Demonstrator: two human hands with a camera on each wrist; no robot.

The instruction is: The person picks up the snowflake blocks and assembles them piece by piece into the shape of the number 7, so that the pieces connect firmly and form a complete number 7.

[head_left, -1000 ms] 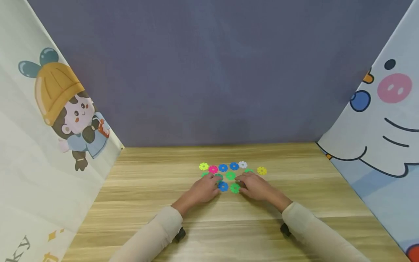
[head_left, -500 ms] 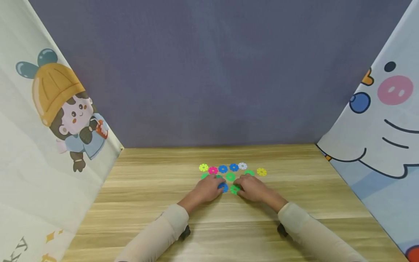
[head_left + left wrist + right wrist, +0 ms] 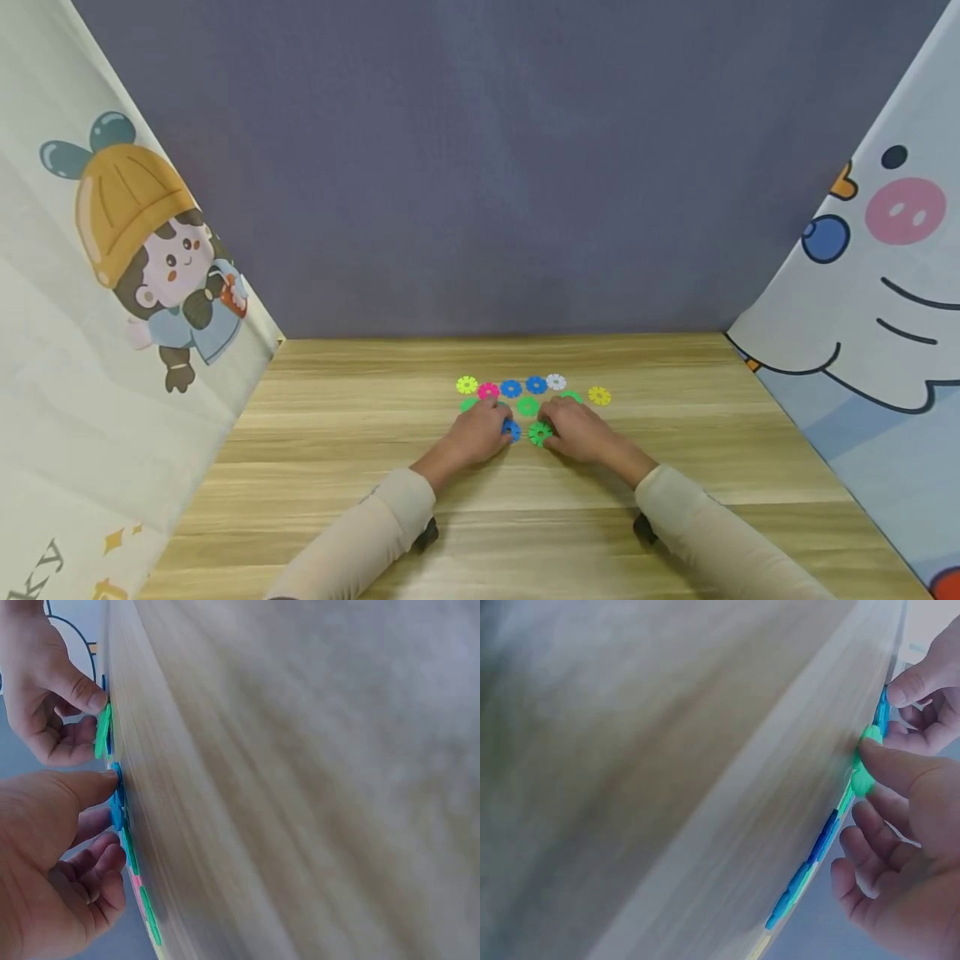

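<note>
We had left hand (image 3: 474, 435) pinching blue disc (image 3: 512, 430) by its edge, thumb and curled fingers on it, disc low on worktop (image 3: 337, 467). Right hand (image 3: 581, 435) pinched green disc (image 3: 538, 433) same way, just beside blue one, edges near touching. Beyond fingertips lay row: yellow-green disc (image 3: 467, 384), pink disc (image 3: 488, 390), white disc (image 3: 556, 381).

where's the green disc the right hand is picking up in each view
Head: the green disc sits low centre on the wooden table, at the right hand fingertips.
Left wrist: upper left, seen edge-on, pinched by the right hand.
Right wrist: right of centre, under the thumb.
Shared landmark: the blue disc beside it, held by the left hand.
</note>
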